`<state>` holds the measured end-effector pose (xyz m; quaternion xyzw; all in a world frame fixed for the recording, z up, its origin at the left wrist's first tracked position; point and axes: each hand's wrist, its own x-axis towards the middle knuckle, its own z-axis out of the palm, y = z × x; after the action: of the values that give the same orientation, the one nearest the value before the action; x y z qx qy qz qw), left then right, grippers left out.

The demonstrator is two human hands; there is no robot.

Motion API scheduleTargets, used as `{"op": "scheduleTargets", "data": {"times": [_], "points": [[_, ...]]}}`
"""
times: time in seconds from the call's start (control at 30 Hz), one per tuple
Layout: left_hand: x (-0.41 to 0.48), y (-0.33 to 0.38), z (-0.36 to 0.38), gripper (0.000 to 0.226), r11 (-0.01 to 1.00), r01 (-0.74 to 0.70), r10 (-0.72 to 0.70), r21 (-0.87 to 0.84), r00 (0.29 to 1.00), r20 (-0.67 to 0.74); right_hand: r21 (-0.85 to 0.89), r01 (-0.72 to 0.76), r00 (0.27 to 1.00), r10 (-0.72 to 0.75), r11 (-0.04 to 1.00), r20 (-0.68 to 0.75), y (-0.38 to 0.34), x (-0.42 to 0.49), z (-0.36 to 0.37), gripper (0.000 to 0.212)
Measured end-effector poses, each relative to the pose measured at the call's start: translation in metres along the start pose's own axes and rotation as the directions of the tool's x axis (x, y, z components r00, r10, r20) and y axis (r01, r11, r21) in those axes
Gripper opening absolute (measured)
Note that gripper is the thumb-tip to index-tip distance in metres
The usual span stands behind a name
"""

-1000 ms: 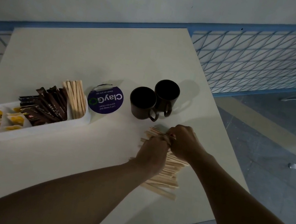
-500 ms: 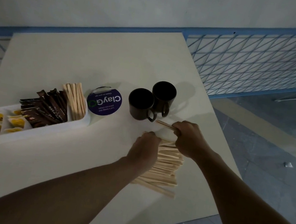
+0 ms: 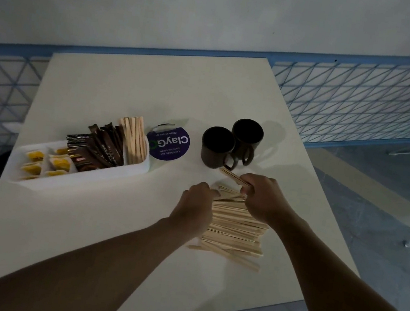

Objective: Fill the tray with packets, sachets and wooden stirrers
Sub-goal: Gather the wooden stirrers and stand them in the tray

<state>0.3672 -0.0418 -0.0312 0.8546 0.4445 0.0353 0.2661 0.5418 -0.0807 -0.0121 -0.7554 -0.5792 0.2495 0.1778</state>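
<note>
A white tray [image 3: 83,181] lies on the table's left. It holds yellow packets [image 3: 36,156] at its left end, dark brown sachets [image 3: 98,147] in the middle and wooden stirrers [image 3: 134,139] at its right end. A loose pile of wooden stirrers [image 3: 236,230] lies on the table at the right. My right hand [image 3: 264,198] grips a few stirrers [image 3: 232,176] lifted off the pile's far end, their tips pointing left. My left hand [image 3: 197,205] rests on the pile's left side with curled fingers on the stirrer ends.
Two dark brown mugs [image 3: 217,146] [image 3: 246,137] stand just beyond the pile. A round purple-lidded container [image 3: 168,143] sits beside the tray's right end. The table's right edge [image 3: 325,200] drops to a grey floor, with a blue mesh railing [image 3: 365,104] behind.
My right hand has lifted a few stirrers off the far end of the pile and drawn slightly apart from my left hand, which stays on the pile.
</note>
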Motion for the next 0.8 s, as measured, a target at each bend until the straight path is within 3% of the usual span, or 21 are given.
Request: {"op": "scheduleTargets", "data": {"times": [0.2, 0.33, 0.53, 0.7, 0.8], "points": [[-0.013, -0.022, -0.014, 0.027, 0.999, 0.017, -0.019, -0.042, 0.999, -0.05, 0.086, -0.103, 0.994, 0.101, 0.991, 0.033, -0.023, 0.0, 0.007, 0.02], [-0.02, -0.033, -0.031, 0.017, 0.983, 0.063, -0.086, -0.17, 0.988, -0.131, 0.167, -0.137, 0.99, 0.131, 0.977, 0.041, -0.044, 0.006, 0.016, 0.017], [-0.02, -0.045, -0.057, 0.012, 0.852, 0.111, -0.213, -0.512, 0.966, -0.146, 0.432, -0.149, 0.989, 0.138, 0.889, 0.058, -0.088, 0.022, 0.032, 0.026], [-0.015, -0.05, -0.083, 0.016, 0.655, 0.104, -0.267, -0.749, 0.958, -0.101, 0.54, -0.113, 0.991, 0.134, 0.834, 0.0, -0.124, 0.035, 0.039, 0.035], [-0.012, -0.057, -0.098, 0.018, 0.707, 0.108, -0.3, -0.699, 0.941, -0.157, 0.628, -0.113, 0.99, 0.145, 0.77, 0.0, -0.144, 0.043, 0.042, 0.034]]}}
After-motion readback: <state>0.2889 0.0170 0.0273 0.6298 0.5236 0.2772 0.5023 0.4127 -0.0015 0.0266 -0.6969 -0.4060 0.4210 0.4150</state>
